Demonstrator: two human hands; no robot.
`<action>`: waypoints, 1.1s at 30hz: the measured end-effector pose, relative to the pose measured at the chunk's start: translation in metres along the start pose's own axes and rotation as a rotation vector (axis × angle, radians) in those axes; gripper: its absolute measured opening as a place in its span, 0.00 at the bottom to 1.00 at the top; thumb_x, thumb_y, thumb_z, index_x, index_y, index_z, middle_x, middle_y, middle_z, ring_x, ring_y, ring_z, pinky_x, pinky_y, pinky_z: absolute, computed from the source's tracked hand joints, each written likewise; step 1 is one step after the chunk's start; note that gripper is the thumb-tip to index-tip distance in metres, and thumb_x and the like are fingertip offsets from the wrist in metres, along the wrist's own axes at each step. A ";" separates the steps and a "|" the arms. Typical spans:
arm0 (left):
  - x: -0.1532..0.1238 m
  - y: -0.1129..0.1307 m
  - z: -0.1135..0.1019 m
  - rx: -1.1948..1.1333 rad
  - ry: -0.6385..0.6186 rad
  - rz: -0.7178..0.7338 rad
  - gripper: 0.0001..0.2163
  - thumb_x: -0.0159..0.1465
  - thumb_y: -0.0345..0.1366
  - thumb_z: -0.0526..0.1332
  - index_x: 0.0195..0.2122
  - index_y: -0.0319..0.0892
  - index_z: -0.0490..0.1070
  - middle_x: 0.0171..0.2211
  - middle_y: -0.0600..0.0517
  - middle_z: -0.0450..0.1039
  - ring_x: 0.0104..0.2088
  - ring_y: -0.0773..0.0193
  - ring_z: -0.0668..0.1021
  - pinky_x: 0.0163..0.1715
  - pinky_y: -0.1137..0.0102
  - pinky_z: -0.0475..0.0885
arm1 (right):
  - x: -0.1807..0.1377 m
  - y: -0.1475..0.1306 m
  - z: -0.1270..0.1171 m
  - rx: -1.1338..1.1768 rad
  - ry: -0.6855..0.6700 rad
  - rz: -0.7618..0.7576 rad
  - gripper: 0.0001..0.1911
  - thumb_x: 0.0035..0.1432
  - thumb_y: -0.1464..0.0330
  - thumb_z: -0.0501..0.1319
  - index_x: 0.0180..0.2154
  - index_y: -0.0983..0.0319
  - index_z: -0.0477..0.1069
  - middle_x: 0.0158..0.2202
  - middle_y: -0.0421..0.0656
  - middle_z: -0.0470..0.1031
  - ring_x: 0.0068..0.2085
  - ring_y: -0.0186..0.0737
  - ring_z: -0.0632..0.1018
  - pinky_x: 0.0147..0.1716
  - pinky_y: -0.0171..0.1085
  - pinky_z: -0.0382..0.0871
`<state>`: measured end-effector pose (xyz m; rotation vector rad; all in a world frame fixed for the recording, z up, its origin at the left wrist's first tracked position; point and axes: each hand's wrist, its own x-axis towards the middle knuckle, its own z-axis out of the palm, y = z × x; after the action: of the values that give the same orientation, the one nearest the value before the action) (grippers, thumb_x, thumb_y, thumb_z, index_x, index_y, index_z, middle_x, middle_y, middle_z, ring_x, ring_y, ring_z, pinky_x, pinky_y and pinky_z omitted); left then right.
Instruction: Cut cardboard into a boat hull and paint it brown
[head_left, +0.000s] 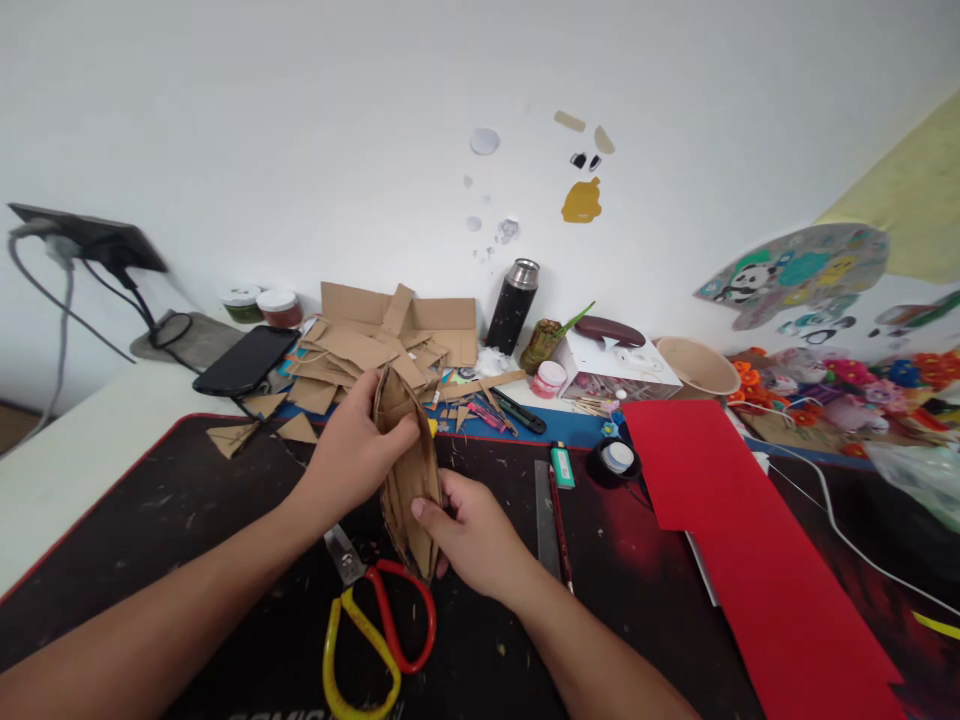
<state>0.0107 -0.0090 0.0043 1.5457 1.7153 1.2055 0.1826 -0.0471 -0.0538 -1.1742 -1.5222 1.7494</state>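
Ragged pointed cardboard point(409, 473), left hand point(361, 437) gripping above, right hand point(478, 532) below

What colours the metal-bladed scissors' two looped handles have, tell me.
One looped handle is yellow, the other handle red; best seen in the head view.

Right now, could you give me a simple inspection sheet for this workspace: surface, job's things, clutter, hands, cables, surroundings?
Surface: black desk mat with red edging, flecked with small scraps.
Job's things: brown, pointed-oval cardboard piece, held up; metal scissors with one red and one yellow handle, lying below it.
Clutter: heaped brown cardboard offcuts near the wall; large red sheet on the right.
Hands: left hand grips the piece's upper part; right hand its lower part.
Cables: dark cable at the left; thin white cable at the right.
Surroundings: white wall bearing stickers; other people, nothing seen.
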 end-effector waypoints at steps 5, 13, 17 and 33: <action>-0.011 -0.006 0.013 -0.196 -0.018 -0.019 0.21 0.60 0.44 0.64 0.53 0.46 0.69 0.47 0.48 0.80 0.49 0.49 0.81 0.52 0.58 0.76 | 0.002 0.000 0.001 0.045 0.038 -0.004 0.10 0.69 0.59 0.65 0.42 0.59 0.72 0.28 0.36 0.72 0.20 0.33 0.72 0.16 0.30 0.67; -0.013 -0.015 0.020 -0.296 -0.097 0.028 0.20 0.60 0.39 0.66 0.53 0.46 0.68 0.43 0.51 0.78 0.44 0.53 0.81 0.48 0.60 0.77 | 0.007 0.006 -0.006 0.211 -0.055 -0.039 0.16 0.65 0.56 0.66 0.45 0.60 0.70 0.29 0.36 0.75 0.23 0.35 0.78 0.18 0.30 0.71; -0.009 -0.010 0.013 -0.299 0.001 0.040 0.21 0.59 0.40 0.68 0.54 0.46 0.69 0.45 0.51 0.79 0.46 0.51 0.81 0.51 0.58 0.76 | 0.007 0.005 -0.006 0.234 -0.110 -0.040 0.18 0.64 0.54 0.66 0.43 0.60 0.69 0.30 0.37 0.77 0.21 0.35 0.79 0.17 0.29 0.68; -0.034 -0.015 0.032 -0.498 -0.094 -0.121 0.23 0.64 0.43 0.68 0.58 0.47 0.69 0.42 0.50 0.80 0.40 0.52 0.82 0.42 0.59 0.79 | 0.004 -0.004 -0.007 0.161 0.041 -0.064 0.18 0.62 0.53 0.66 0.38 0.60 0.69 0.24 0.35 0.74 0.18 0.33 0.76 0.16 0.28 0.65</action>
<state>0.0379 -0.0322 -0.0291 1.1609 1.2977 1.3456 0.1862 -0.0391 -0.0508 -1.0629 -1.3526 1.7593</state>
